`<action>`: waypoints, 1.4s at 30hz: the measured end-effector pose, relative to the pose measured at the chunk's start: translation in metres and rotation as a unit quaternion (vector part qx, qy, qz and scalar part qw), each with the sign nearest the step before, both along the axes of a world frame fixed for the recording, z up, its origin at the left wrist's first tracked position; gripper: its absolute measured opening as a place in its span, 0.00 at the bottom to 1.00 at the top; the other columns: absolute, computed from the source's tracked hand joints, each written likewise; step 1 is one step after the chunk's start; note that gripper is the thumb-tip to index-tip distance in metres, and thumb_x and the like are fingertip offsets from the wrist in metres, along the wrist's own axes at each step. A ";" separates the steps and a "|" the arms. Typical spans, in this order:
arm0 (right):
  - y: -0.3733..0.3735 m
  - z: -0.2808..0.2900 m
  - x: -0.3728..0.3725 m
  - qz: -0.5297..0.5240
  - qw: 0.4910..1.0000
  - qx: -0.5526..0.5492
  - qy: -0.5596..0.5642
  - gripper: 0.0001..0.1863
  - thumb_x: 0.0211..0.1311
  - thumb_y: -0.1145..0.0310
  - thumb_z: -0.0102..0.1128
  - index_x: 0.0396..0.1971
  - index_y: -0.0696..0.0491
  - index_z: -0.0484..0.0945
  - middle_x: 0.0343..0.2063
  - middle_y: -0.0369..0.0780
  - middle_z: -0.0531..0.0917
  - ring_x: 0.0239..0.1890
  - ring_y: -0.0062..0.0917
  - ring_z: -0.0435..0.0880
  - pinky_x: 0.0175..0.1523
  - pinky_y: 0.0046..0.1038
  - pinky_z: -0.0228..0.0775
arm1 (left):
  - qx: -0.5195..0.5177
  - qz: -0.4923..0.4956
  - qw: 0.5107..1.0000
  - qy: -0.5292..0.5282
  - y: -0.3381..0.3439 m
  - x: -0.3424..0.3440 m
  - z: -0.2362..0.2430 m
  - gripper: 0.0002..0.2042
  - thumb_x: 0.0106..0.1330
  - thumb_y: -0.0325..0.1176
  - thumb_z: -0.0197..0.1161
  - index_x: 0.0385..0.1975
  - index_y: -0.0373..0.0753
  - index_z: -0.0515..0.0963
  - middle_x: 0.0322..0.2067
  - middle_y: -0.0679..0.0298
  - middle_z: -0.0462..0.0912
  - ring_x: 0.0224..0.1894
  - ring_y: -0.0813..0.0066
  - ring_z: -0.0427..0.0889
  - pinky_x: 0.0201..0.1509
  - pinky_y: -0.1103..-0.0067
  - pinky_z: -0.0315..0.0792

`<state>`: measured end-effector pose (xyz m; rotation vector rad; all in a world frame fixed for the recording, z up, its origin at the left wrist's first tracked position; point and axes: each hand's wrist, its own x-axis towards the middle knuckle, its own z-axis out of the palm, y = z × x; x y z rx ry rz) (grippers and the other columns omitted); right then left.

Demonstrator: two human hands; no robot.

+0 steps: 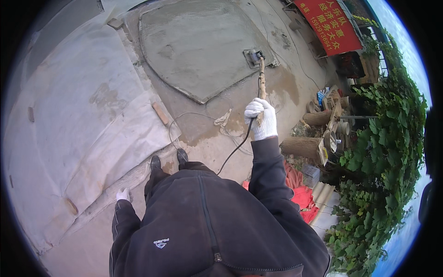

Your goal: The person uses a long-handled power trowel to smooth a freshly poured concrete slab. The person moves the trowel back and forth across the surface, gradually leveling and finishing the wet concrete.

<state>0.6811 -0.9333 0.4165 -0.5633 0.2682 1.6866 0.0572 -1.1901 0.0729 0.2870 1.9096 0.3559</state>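
Note:
My right hand (pixel 261 119), in a white knit glove, is wrapped round a rough wooden stick (pixel 262 78) and a black cable (pixel 237 147) that trails down from the fist. At the stick's far end sits a small motor on a flat plate (pixel 253 57), resting on the right edge of a slab of wet grey concrete (pixel 194 46). My left hand (pixel 123 194), also white-gloved, hangs low at my left side beside the plastic sheeting. It shows too small to make out its fingers, and nothing is seen in it.
Pale plastic sheeting (pixel 83 111) covers the ground at left, weighted with bricks (pixel 160 113). A thin cord (pixel 177 116) with a rag (pixel 223 118) lies ahead of my shoes. At right are logs (pixel 302 147), red cloth (pixel 303 198), leafy vines (pixel 387 134) and a red banner (pixel 328 25).

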 end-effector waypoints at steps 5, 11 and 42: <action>-0.011 -0.005 -0.018 -0.003 0.999 -0.020 -0.047 0.18 0.74 0.70 0.50 0.20 0.44 0.63 0.16 0.26 0.66 0.17 0.14 0.67 0.25 0.20 0.65 | -0.008 -0.011 1.000 -0.003 0.013 -0.003 -0.002 0.18 0.71 0.36 0.60 0.58 0.38 0.77 0.29 0.61 0.82 0.22 0.69 0.81 0.23 0.71 0.75; -0.021 -0.007 -0.037 0.001 0.998 -0.030 -0.051 0.17 0.74 0.70 0.51 0.21 0.45 0.64 0.17 0.26 0.65 0.17 0.13 0.66 0.24 0.19 0.65 | 0.019 -0.045 0.999 0.004 0.032 -0.013 -0.010 0.18 0.72 0.37 0.60 0.59 0.37 0.77 0.30 0.61 0.83 0.22 0.69 0.81 0.23 0.71 0.75; -0.052 -0.010 -0.149 -0.006 0.992 -0.090 -0.093 0.13 0.73 0.70 0.53 0.25 0.47 0.66 0.19 0.28 0.71 0.19 0.17 0.70 0.28 0.24 0.65 | 0.037 -0.114 0.992 -0.030 0.073 -0.031 -0.009 0.16 0.73 0.35 0.59 0.55 0.33 0.78 0.30 0.58 0.83 0.23 0.67 0.83 0.23 0.71 0.76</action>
